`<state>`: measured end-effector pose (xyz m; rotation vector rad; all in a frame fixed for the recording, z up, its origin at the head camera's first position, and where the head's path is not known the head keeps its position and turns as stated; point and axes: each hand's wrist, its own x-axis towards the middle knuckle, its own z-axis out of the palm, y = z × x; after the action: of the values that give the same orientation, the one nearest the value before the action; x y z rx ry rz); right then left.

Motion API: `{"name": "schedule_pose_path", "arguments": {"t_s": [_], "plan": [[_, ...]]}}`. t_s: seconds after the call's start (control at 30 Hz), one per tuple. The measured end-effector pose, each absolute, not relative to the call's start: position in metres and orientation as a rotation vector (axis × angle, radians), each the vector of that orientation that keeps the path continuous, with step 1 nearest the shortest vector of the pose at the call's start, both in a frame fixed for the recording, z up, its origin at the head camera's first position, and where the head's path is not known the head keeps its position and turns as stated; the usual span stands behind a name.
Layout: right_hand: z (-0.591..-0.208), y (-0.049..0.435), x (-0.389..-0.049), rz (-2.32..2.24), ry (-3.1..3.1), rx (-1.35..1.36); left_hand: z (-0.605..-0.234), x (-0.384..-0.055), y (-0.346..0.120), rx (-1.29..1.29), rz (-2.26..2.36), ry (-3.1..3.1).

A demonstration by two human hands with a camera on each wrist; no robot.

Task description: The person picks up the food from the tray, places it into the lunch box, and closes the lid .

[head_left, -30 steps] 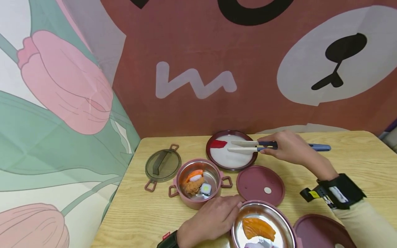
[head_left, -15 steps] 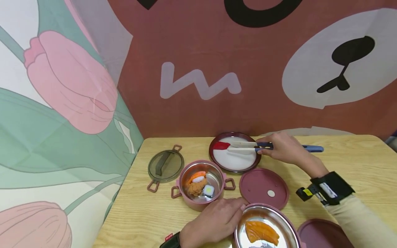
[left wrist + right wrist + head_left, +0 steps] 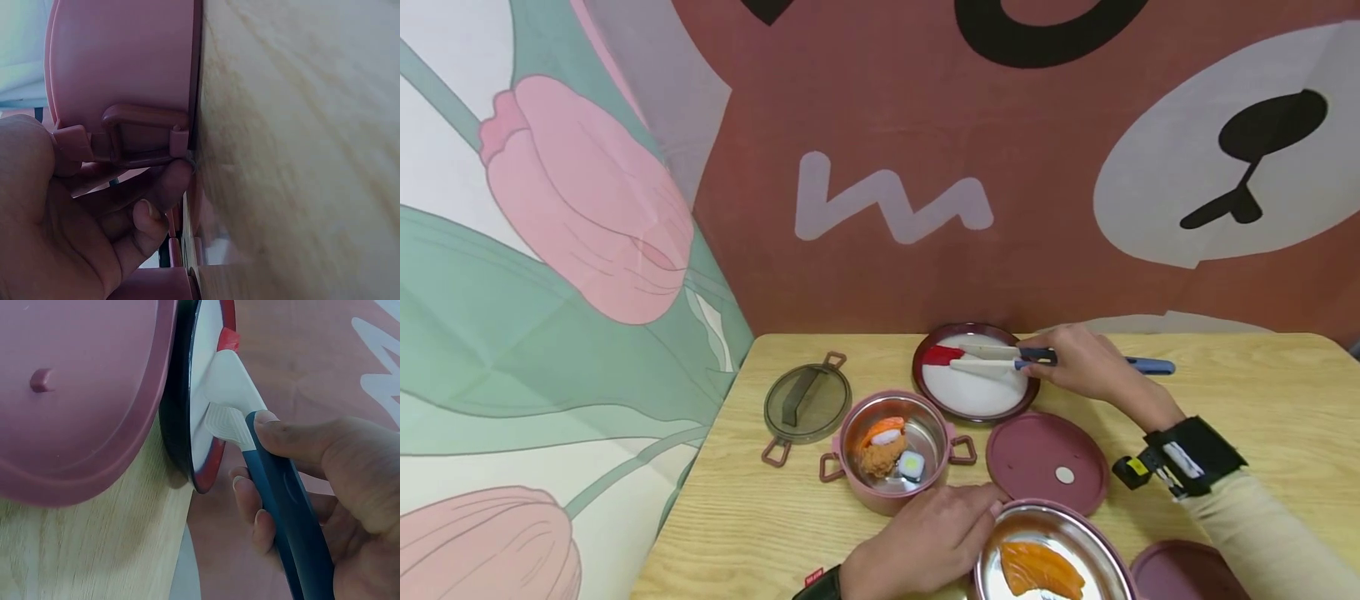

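Observation:
My right hand [image 3: 1086,362] holds blue-handled tongs [image 3: 981,367] with pale tips over a white plate [image 3: 970,400] with a dark red rim. The tips reach the red food piece [image 3: 942,357] on that plate; whether they pinch it is hard to tell. In the right wrist view, thumb and fingers wrap the tongs' handle [image 3: 287,506]. My left hand [image 3: 928,537] grips the near pink pot [image 3: 1045,523] at its side handle [image 3: 147,115], fingers curled beneath. An orange salmon slice [image 3: 1041,569] lies in this pot, which the bottom frame edge cuts off.
Another pink pot [image 3: 887,500] contains a shrimp sushi [image 3: 883,431], a fried chicken piece [image 3: 882,458] and a sushi roll [image 3: 912,466]. A see-through lid [image 3: 831,408] lies left of it. Mauve discs [image 3: 1030,462] lie right of the pots. A printed cloth backs the table.
The tongs' tips have moved left to the red piece and drawn slightly closer together. The left hand stays at the pot. The head view has shifted a little.

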<state>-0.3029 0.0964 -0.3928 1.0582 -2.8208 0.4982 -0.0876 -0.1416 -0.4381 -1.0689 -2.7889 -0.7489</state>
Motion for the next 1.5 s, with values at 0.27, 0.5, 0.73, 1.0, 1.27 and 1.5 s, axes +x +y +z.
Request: {"name": "schedule_pose_path", "arguments": {"t_s": [0.27,0.5,0.73,1.0,1.27,1.5], "plan": [[-0.394,0.089,-0.303,0.465,-2.726,1.111,-0.438,-0.086,-0.139,-1.072,-0.694,-2.773],[-0.395,0.084,-0.301,0.433,-2.692,1.129,-0.44,-0.087,-0.138,-1.079,-0.705,-2.773],[-0.397,0.086,-0.3,0.424,-2.72,1.098,-0.44,-0.089,-0.139,-1.098,-0.759,-2.788],[-0.398,0.088,-0.296,0.45,-2.786,1.066,-0.439,-0.089,-0.141,-1.089,-0.826,-2.802],[-0.396,0.093,-0.289,0.463,-2.794,1.06,-0.437,-0.089,-0.142,-1.069,-0.806,-2.811],[-0.395,0.1,-0.283,0.474,-2.779,1.067,-0.438,-0.089,-0.142,-1.076,-0.811,-2.803]]}}
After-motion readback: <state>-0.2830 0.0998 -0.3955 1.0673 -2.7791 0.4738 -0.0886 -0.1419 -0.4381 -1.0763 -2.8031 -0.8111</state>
